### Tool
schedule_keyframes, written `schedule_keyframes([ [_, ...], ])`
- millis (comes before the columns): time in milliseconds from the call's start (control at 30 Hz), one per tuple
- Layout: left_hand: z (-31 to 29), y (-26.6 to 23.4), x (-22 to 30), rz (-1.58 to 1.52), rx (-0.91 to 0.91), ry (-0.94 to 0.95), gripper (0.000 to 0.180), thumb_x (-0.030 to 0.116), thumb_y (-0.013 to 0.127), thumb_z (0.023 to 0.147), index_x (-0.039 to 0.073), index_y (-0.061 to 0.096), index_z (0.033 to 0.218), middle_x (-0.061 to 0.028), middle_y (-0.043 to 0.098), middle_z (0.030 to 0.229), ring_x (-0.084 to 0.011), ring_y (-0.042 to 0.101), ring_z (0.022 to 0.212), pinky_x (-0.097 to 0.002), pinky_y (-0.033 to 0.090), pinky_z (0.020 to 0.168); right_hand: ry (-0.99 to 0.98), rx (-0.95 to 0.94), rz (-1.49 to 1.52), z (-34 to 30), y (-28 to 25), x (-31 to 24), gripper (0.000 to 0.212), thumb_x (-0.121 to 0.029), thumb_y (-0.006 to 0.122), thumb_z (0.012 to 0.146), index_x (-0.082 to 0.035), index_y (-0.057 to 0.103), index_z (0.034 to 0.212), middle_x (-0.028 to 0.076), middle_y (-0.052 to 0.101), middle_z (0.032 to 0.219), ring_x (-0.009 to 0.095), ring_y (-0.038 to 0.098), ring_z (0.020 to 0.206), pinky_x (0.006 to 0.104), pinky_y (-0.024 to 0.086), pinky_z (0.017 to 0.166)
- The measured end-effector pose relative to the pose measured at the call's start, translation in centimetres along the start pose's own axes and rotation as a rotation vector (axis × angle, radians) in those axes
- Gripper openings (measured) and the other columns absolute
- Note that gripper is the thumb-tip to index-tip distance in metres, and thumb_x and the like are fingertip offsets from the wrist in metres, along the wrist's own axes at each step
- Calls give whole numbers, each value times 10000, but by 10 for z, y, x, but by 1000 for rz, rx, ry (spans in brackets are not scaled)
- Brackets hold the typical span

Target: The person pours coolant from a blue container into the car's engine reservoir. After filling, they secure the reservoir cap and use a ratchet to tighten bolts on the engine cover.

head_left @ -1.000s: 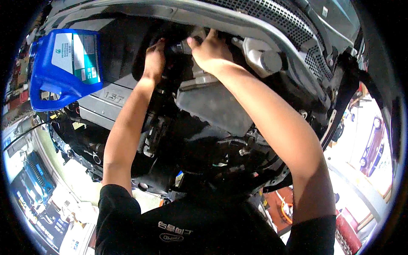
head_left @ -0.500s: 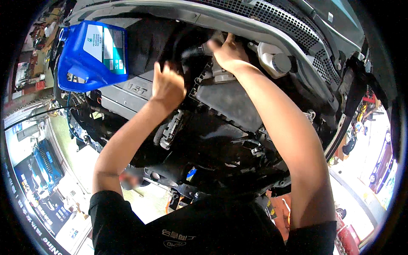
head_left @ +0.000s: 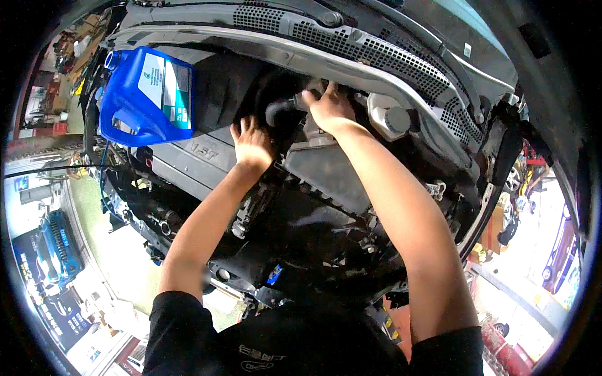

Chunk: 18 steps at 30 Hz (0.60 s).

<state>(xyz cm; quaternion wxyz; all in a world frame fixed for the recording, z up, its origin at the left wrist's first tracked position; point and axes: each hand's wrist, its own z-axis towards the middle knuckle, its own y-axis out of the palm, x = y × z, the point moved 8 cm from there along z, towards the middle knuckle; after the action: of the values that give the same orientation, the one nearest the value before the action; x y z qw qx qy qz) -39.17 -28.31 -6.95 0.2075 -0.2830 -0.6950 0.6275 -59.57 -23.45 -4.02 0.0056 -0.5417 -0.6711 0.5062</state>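
My left hand [head_left: 253, 143] lies at the right edge of the grey engine cover [head_left: 183, 164], fingers spread and holding nothing. Farther right, my right hand [head_left: 331, 111] reaches in at the back of the engine bay. Its thumb is beside the end of a curved black hose [head_left: 279, 111]; the other fingers bend down out of sight, so what they grip is hidden. Just below that hand is a black air filter box [head_left: 329, 172]. A blue oil jug [head_left: 128, 94], its neck uncapped, rests on the far left of the engine.
A whitish fluid reservoir with a dark round cap [head_left: 396, 119] stands right of my right hand. The perforated cowl panel [head_left: 389, 59] runs along the back. A thin black rod [head_left: 56, 169] crosses the left side. The raised bonnet [head_left: 539, 75] rises at right.
My left hand has gone from partly curled to spread on the engine cover's edge. My right hand stays at the back by the hose. The whole view has shifted slightly.
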Motion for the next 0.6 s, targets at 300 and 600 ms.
schedule_keyframes([
  [300, 16, -11, -12, -211, -113, -130, 687, 607, 664, 922, 41, 611, 1308, -177, 761, 1097, -310, 724, 1069, -444, 511, 963, -42, 66, 17, -7, -5, -6, 937, -579, 599, 992, -52, 184, 1646, 271, 340, 1646, 439, 425, 1471, 490, 367, 1221],
  [600, 10, -23, -13, -588, 245, -116, 623, 324, 805, 878, 20, 554, 1361, -255, 736, 1061, -454, 694, 1024, -511, 552, 884, -21, 5, 13, -5, -4, -6, 952, -554, 580, 1009, -40, 118, 1664, 234, 238, 1703, 403, 339, 1533, 472, 327, 1256],
])
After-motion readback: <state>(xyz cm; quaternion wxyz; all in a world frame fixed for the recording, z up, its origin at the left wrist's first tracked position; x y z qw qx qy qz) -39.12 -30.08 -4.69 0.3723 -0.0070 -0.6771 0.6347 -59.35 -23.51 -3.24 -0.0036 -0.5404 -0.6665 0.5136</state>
